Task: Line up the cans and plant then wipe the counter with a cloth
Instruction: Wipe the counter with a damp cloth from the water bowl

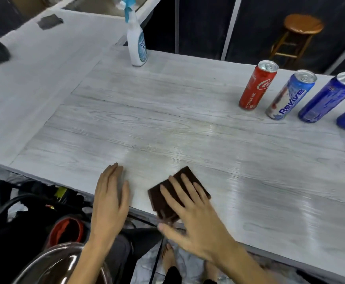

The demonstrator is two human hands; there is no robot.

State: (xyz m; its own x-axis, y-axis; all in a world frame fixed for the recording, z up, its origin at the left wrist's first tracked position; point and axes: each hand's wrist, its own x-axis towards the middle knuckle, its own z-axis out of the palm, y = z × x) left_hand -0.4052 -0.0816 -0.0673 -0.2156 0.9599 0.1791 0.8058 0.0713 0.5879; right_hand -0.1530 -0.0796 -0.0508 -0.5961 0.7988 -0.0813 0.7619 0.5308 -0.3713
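A pale grey wood-grain counter (167,111) holds four upright drink cans (258,85) lined along its far right. Left hand (110,197) rests flat, fingers straight. Right hand (190,210) presses a folded brown cloth (186,177) flat at the near edge; it may slide off.

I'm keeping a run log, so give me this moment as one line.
phase: wiping | right hand: flat on brown cloth at counter near edge | left hand: flat on counter | cans: lined up far right
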